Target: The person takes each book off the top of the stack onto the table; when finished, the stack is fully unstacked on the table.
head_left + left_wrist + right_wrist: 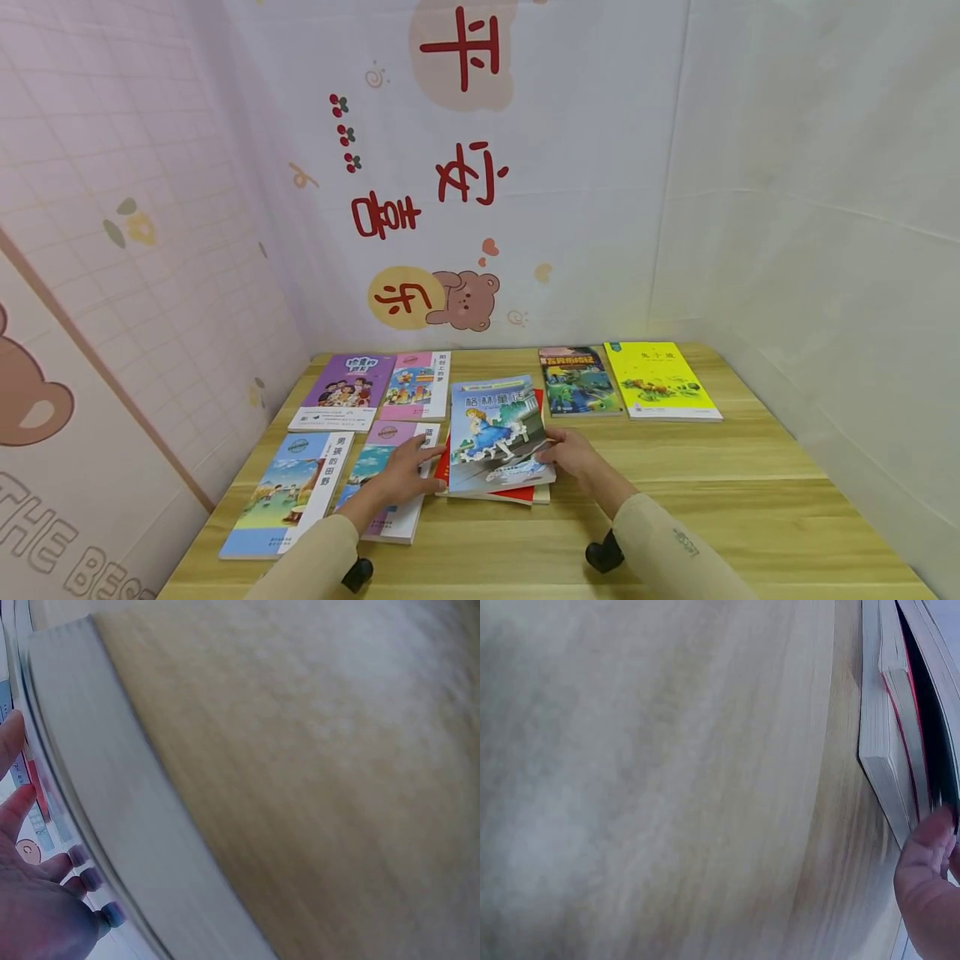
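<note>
A blue-covered picture book (480,421) lies on top of a small stack near the table's middle. Beneath it show a red book (517,497) and a cream-edged book (542,497). My right hand (576,457) pinches the top book at its lower right edge; in the right wrist view that book is lifted slightly off the red-edged book (904,712). At the stack's left side is my left hand (405,473), fingers extended against the edge and lying over a pink-and-white book (397,525). Its fingers are spread in the left wrist view.
To the left lie a purple book (345,387), a pink book (412,383) and a blue-and-white book (281,500). A dark green book (577,383) and a yellow book (662,379) lie at the back right. White printed cloth (585,167) walls the wooden table (712,508).
</note>
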